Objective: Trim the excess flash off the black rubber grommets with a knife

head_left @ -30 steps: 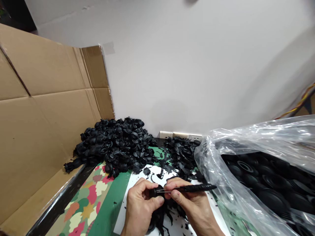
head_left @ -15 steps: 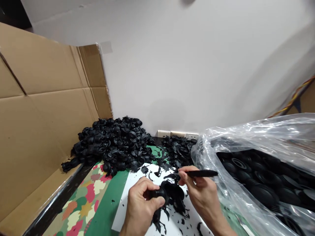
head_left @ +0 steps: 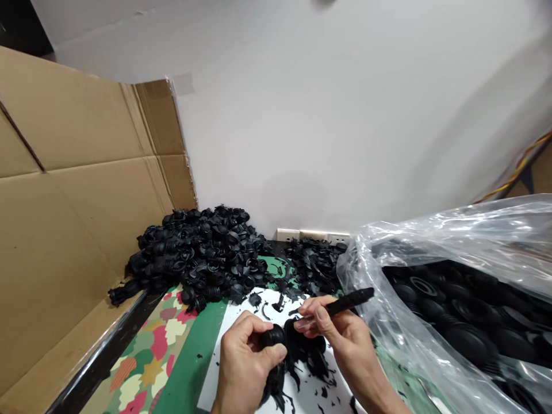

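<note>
My left hand point(head_left: 248, 362) is closed around a black ribbed rubber part point(head_left: 272, 339), gripped between thumb and fingers over the white board point(head_left: 211, 374). A slim craft knife point(head_left: 351, 300) with a black handle is held like a pen in my right hand point(head_left: 342, 330). Its thin tip points left toward the rubber part, and the fingers partly hide it. Below and between my hands lie black rubber pieces and curled trimmings point(head_left: 310, 356), scattered across the board.
A large heap of black rubber parts point(head_left: 202, 247) lies at the left back, with a smaller pile of scraps point(head_left: 317, 261) beside it. A clear plastic bag point(head_left: 366, 259) of black parts stands on the right. Cardboard point(head_left: 86, 126) walls the left; a socket strip point(head_left: 313, 236) runs along the wall.
My right hand has shifted slightly left, nearer the rubber part, and the knife handle now tilts upward to the right. My left hand has turned the part somewhat.
</note>
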`<state>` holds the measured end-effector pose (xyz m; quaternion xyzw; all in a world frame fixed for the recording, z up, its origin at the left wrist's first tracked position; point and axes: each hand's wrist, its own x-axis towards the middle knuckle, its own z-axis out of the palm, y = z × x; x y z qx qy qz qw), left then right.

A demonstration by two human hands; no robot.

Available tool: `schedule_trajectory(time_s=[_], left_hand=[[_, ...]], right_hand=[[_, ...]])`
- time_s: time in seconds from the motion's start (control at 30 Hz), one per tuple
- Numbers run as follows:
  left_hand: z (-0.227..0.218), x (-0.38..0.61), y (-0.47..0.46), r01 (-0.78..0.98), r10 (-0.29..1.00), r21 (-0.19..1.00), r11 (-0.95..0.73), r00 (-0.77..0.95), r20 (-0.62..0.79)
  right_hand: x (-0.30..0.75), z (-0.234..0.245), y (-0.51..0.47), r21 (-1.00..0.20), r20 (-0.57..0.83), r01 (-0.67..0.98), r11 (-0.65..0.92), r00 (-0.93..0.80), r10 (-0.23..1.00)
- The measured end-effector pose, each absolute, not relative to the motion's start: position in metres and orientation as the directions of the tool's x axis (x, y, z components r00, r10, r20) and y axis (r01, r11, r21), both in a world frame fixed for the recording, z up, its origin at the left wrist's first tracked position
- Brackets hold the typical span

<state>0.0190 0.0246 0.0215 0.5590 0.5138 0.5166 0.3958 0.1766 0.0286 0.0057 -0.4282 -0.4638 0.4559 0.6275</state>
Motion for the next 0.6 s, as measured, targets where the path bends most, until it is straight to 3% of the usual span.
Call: schedule_trajectory(time_s=[0.23,0.4,0.6], left_hand=[[0.020,0.018,0.026,0.131,0.985,0.981,-0.142,-0.079,0.153],[0.016,0.014,0.029,-0.091,0.998,0.995,0.033,-0.044,-0.037],[0.020,0.013,0.030,-0.320,0.993,0.940,0.114,0.046,-0.105]], right_hand=[[0.174,0.007,0.026,-0.955,0.252,-0.135,0.264,0.103,0.962],[0.170,0.006,0.023,-0.968,0.141,-0.197,0.154,0.080,0.987],[0.160,-0.001,0.024,-0.973,0.071,-0.220,0.070,0.005,0.997]])
